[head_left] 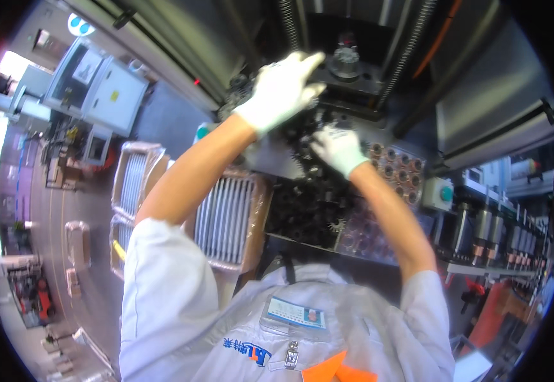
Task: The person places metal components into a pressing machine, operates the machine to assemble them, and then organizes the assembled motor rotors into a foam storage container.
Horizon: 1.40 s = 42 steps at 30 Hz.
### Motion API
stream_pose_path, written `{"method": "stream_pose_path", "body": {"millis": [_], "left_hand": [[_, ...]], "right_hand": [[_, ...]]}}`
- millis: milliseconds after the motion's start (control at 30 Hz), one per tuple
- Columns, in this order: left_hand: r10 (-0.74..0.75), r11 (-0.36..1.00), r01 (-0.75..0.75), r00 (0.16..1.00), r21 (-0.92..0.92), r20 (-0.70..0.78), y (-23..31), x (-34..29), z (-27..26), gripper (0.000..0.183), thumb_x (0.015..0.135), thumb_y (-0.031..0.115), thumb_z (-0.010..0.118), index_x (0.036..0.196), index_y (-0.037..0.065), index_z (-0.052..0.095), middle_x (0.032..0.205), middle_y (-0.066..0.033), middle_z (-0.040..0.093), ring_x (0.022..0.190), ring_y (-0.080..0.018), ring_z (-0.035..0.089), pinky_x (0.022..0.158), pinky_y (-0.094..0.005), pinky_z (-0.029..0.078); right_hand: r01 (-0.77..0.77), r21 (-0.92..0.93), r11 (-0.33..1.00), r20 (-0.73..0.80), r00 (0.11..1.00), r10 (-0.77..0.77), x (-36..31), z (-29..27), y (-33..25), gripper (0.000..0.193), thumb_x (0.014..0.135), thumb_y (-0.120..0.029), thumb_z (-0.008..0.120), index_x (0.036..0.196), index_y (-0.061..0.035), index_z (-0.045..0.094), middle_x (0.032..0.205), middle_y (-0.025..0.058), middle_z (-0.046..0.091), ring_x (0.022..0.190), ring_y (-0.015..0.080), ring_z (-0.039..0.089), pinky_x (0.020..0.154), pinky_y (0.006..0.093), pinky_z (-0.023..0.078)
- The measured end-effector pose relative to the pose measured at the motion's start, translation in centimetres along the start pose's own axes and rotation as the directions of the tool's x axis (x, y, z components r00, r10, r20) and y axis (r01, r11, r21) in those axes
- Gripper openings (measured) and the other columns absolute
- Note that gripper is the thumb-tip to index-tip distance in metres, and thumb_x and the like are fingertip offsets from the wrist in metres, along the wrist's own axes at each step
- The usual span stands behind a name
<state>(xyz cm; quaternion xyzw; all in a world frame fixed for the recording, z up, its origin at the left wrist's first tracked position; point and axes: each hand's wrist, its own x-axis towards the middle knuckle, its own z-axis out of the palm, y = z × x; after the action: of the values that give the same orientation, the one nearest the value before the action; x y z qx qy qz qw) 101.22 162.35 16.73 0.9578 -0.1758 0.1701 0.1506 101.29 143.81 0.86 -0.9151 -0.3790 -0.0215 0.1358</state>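
Can count one heap of dark parts (302,207), lying just beside the bent fingers of one right hand (338,148); cannot tell if gripping; farther, see one left hand (283,89) with spread, empty fingers, near one silvery metal piece (345,58)

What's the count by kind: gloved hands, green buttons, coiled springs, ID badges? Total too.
Left gloved hand and right gloved hand: 2
Green buttons: 2
Coiled springs: 2
ID badge: 1
Total: 7
Dark parts left out: too crowded to count.
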Motion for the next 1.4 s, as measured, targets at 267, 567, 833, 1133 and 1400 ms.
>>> {"method": "stream_pose_path", "body": {"millis": [267, 567, 833, 1133, 1400], "left_hand": [[-0.639, 0.750, 0.646, 0.652, 0.142, 0.409, -6.9, -27.2, 0.1, 0.042, 0.084, 0.034, 0.072, 0.117, 0.008, 0.070, 0.108, -0.0150, 0.072, 0.104, -0.0304, 0.068, 0.093, -0.0406, 0.052], [-0.784, 0.529, 0.847, 0.466, 0.047, 0.411, -8.6, -29.4, 3.7, 0.048, 0.072, 0.035, 0.075, 0.108, 0.003, 0.068, 0.105, -0.0206, 0.070, 0.103, -0.0355, 0.066, 0.094, -0.0412, 0.050], [-0.571, 0.045, 0.898, 0.383, -0.438, 0.726, -6.6, -37.3, 0.4, 0.037, 0.093, 0.017, 0.070, 0.125, 0.000, 0.061, 0.087, -0.0063, 0.069, 0.072, -0.0143, 0.066, 0.070, -0.0310, 0.057], [-0.614, -0.091, 0.717, 0.505, -0.691, 0.606, -3.8, -38.1, -1.0, 0.027, 0.099, 0.027, 0.066, 0.115, 0.006, 0.058, 0.075, 0.0038, 0.052, 0.061, -0.0082, 0.051, 0.060, -0.0258, 0.048], [-0.640, 0.185, 0.556, 0.694, -0.810, 0.330, -3.3, -21.3, 0.4, 0.023, 0.097, 0.022, 0.068, 0.112, 0.005, 0.066, 0.085, 0.0063, 0.060, 0.069, -0.0017, 0.048, 0.060, -0.0197, 0.040]], "right_hand": [[-0.088, 0.099, 0.991, -0.013, 0.996, 0.089, -0.4, -2.4, -1.5, 0.018, 0.093, -0.023, 0.061, 0.106, -0.0172, 0.072, 0.099, 0.0090, 0.069, 0.089, 0.0291, 0.069, 0.076, 0.0426, 0.055], [-0.065, 0.708, 0.704, -0.188, 0.942, 0.276, 1.8, -8.8, -0.7, 0.033, 0.092, -0.006, 0.063, 0.124, -0.0022, 0.067, 0.115, 0.0098, 0.074, 0.103, 0.0139, 0.068, 0.092, 0.0285, 0.051], [-0.150, 0.689, 0.709, -0.372, 0.767, 0.524, 10.5, -11.9, 6.6, 0.035, 0.086, -0.009, 0.059, 0.118, -0.0033, 0.072, 0.112, 0.0140, 0.075, 0.100, 0.0210, 0.072, 0.090, 0.0311, 0.054], [-0.272, 0.773, 0.574, -0.155, 0.795, 0.587, 13.7, -12.4, 9.9, 0.037, 0.077, -0.002, 0.060, 0.109, -0.0073, 0.078, 0.104, 0.0106, 0.077, 0.098, 0.0193, 0.071, 0.089, 0.0288, 0.053], [-0.314, 0.154, 0.937, -0.525, 0.777, 0.347, 11.8, -13.5, 6.5, 0.038, 0.092, -0.014, 0.055, 0.128, -0.0187, 0.065, 0.117, 0.0167, 0.063, 0.098, 0.0376, 0.067, 0.090, 0.0458, 0.054]]}}
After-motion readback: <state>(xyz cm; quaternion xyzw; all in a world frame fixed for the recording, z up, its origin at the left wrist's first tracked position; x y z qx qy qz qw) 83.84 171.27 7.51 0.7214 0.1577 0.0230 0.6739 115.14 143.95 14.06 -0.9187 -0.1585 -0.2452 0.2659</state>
